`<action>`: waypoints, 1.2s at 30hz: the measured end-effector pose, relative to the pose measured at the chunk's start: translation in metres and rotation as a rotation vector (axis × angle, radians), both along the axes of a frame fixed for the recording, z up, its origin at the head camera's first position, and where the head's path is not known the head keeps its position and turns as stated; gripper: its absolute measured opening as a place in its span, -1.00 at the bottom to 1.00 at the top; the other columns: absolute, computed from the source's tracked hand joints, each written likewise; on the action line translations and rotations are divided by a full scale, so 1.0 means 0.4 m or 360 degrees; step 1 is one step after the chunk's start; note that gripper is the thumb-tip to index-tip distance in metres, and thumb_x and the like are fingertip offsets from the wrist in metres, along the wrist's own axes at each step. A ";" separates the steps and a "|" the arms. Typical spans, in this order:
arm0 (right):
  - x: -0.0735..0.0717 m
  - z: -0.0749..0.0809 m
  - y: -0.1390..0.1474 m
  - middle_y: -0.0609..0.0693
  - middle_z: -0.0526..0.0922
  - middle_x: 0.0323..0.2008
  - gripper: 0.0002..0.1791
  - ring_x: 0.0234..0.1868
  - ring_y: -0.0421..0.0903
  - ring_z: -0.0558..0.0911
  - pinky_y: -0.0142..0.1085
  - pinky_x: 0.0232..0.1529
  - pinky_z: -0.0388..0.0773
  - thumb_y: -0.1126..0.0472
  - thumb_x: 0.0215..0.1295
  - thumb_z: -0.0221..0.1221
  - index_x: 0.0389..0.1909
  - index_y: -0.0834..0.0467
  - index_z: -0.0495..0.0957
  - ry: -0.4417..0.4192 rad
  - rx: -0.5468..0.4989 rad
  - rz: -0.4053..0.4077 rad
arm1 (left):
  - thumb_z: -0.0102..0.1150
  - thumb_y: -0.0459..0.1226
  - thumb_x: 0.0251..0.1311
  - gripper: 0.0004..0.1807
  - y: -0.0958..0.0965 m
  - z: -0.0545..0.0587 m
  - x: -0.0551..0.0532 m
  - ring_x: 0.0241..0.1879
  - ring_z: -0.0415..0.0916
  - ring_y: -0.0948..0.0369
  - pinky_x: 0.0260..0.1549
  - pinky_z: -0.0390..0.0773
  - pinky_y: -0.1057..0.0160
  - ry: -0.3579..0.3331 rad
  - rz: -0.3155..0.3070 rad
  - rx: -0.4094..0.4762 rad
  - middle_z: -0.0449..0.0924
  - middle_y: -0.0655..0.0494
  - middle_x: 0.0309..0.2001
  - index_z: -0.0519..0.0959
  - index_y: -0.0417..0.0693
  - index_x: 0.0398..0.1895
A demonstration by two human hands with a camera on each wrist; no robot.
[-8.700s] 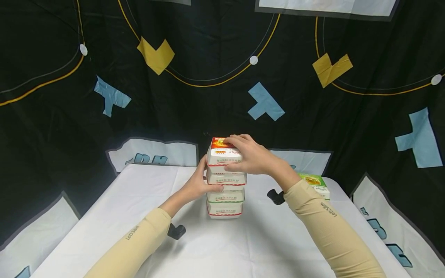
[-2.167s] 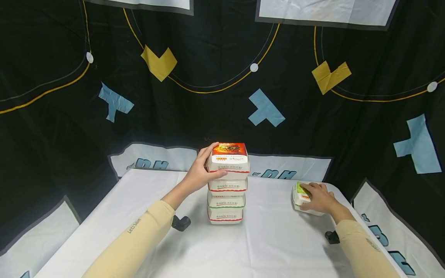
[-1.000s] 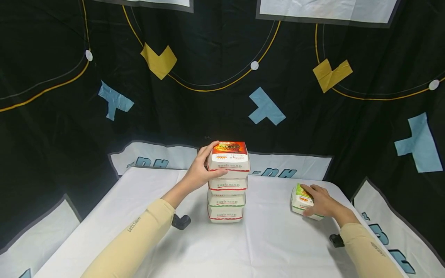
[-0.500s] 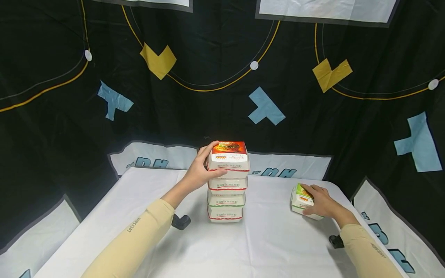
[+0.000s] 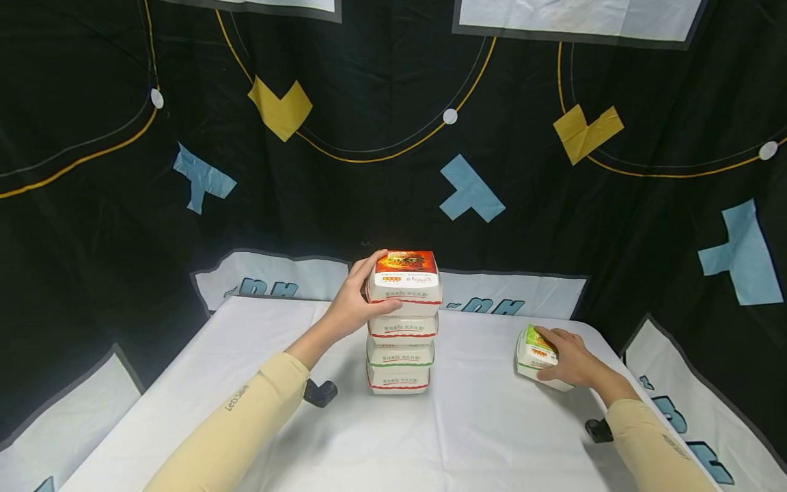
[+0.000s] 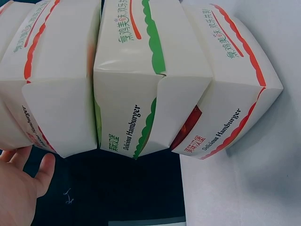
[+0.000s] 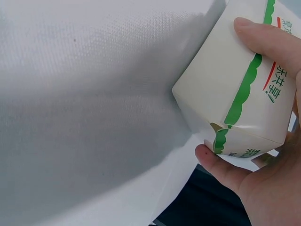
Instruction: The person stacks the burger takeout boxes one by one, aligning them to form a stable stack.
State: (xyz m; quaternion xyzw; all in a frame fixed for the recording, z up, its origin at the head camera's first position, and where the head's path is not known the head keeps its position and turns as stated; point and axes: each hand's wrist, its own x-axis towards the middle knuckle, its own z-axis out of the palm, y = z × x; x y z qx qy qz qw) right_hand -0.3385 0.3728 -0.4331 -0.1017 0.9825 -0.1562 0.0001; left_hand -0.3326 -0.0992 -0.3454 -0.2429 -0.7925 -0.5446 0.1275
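Observation:
Several white hamburger boxes stand in an upright stack mid-table, crowned by a red-topped box [image 5: 404, 283]. My left hand [image 5: 353, 301] holds this top box at its left side, thumb across the front and fingers along the side and upper edge. The left wrist view shows the stack sideways, with a green-trimmed box [image 6: 136, 94] beside red-trimmed ones and my left hand [image 6: 21, 188] at the far end. At the table's right, my right hand [image 5: 572, 359] grips a separate green-topped hamburger box [image 5: 532, 355]. In the right wrist view, its thumb and fingers span that box [image 7: 221, 89].
A white cloth covers the table [image 5: 479, 424], whose right edge runs close by the right hand. Black wrist-camera pieces [image 5: 321, 393] jut out below both wrists. Behind the table hangs a black curtain [image 5: 369, 198] with taped shapes.
My right hand has gone from the top of the stack to the green-topped box on the right, which has since turned slightly. The left hand has shifted up to the top box. Lately almost nothing moves.

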 end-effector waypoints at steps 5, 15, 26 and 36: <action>0.004 0.008 -0.001 0.39 0.16 0.43 0.12 0.32 0.41 0.16 0.45 0.15 0.32 -0.05 0.00 0.51 0.54 0.11 0.13 0.0020 -0.0018 0.0006 | 0.53 -0.05 0.04 0.04 0.000 0.001 0.002 0.29 0.27 0.09 0.02 0.65 -0.01 0.0007 0.0001 -0.0008 0.15 0.19 0.44 0.10 0.49 0.54; 0.007 0.038 -0.023 0.39 0.20 0.43 0.11 0.34 0.40 0.17 0.44 0.16 0.31 -0.04 -0.01 0.52 0.53 0.12 0.16 0.0104 -0.0017 0.0055 | 0.53 -0.04 0.03 0.04 -0.003 0.005 0.008 0.31 0.25 0.10 0.04 0.64 -0.02 0.0008 0.0004 -0.0013 0.15 0.20 0.44 0.10 0.49 0.54; 0.017 0.070 -0.034 0.27 0.28 0.43 0.05 0.32 0.30 0.22 0.35 0.17 0.34 0.01 -0.02 0.52 0.48 0.13 0.21 0.0167 -0.0078 0.0127 | 0.53 -0.01 0.03 0.02 0.002 0.007 0.010 0.32 0.24 0.10 0.07 0.61 -0.04 0.0002 -0.0007 -0.0033 0.12 0.21 0.46 0.11 0.59 0.51; 0.017 0.124 -0.062 0.26 0.35 0.36 0.00 0.26 0.25 0.25 0.26 0.06 0.43 -0.07 0.01 0.49 0.43 0.12 0.22 0.0180 -0.0114 0.0137 | 0.52 -0.03 0.03 0.02 -0.001 0.008 0.008 0.31 0.25 0.11 0.01 0.65 0.00 -0.0005 -0.0014 -0.0015 0.12 0.20 0.46 0.10 0.63 0.50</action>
